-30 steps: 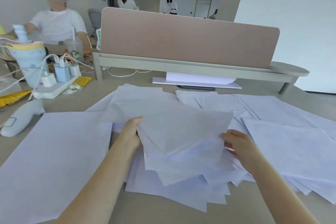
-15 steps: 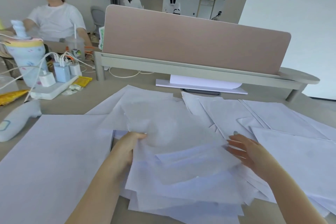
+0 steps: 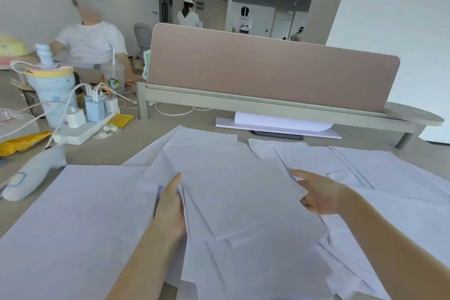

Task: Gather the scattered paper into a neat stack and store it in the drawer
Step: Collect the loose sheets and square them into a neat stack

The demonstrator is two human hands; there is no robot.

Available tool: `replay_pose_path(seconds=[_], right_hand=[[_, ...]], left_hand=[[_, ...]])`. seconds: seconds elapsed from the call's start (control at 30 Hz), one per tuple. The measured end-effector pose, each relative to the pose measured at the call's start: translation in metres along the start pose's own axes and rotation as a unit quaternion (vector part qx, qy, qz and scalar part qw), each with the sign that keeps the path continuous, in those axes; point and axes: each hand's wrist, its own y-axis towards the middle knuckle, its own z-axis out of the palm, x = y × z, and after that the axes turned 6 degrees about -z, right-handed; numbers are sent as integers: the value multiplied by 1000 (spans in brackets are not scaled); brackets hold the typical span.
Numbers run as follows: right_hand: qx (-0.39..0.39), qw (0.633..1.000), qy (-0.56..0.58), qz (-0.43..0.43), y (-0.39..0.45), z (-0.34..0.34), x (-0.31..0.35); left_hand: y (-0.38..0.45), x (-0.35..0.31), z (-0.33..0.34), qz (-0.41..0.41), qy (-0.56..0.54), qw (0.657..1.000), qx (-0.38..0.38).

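White paper sheets lie scattered over the desk (image 3: 126, 146). In front of me a loose, fanned bundle of sheets (image 3: 238, 192) is pressed between my hands. My left hand (image 3: 171, 204) grips its left edge, fingers tucked under the sheets. My right hand (image 3: 319, 192) holds the right edge with the thumb on top. A large sheet (image 3: 73, 221) lies flat at the left. More sheets (image 3: 379, 168) overlap at the right. No drawer is in view.
A pink divider panel (image 3: 267, 68) on a raised shelf (image 3: 267, 105) bounds the desk's far side. At left stand a power strip with chargers (image 3: 82, 126), a pastel tumbler (image 3: 48, 90), a yellow packet (image 3: 22, 141) and a pale handheld device (image 3: 31, 173). A person in white sits beyond.
Both hands have drawn the bundle's edges together and lifted it slightly; the right hand went from spread open beside the sheets to holding their right edge.
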Motion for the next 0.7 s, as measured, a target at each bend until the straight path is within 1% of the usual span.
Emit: replay_pose_path(seconds=[0.07, 0.13, 0.17, 0.23, 0.3, 0.33, 0.37, 0.4, 0.43, 0.47, 0.57, 0.63, 0.7], right_hand=[[4, 1000, -18, 2, 7, 7, 3], [37, 995, -89, 2, 7, 18, 7], [55, 988, -146, -2, 3, 23, 8], [64, 979, -194, -2, -5, 29, 8], [96, 978, -183, -7, -8, 31, 4], [106, 984, -140, -12, -6, 32, 2], [93, 991, -92, -17, -1, 33, -1], [58, 996, -68, -29, 5, 33, -4], [20, 996, -75, -45, 10, 33, -8], [0, 994, -95, -57, 12, 33, -11], [11, 982, -158, -99, 9, 35, -17], [-9, 970, -192, -150, 0, 32, -18], [-10, 964, -170, -205, -9, 26, -17]], left_hand=[[-2, -1, 3, 19, -8, 999, -26], [1, -6, 3, 52, 18, 996, -63], [6, -8, 3, 59, 42, 995, -70], [19, -7, -1, 39, 79, 995, -57], [29, -3, -6, 5, 114, 992, -46], [31, -1, -7, -3, 119, 992, -44], [30, 2, -8, 0, 115, 993, -40], [26, 4, -7, 9, 106, 994, -37], [21, 4, -6, 17, 92, 995, -34], [14, 3, -1, 23, 70, 997, -38], [13, 1, -2, 42, 2, 998, -53], [19, 0, -5, 52, -60, 994, -76], [24, 2, -7, 63, -87, 989, -103]])
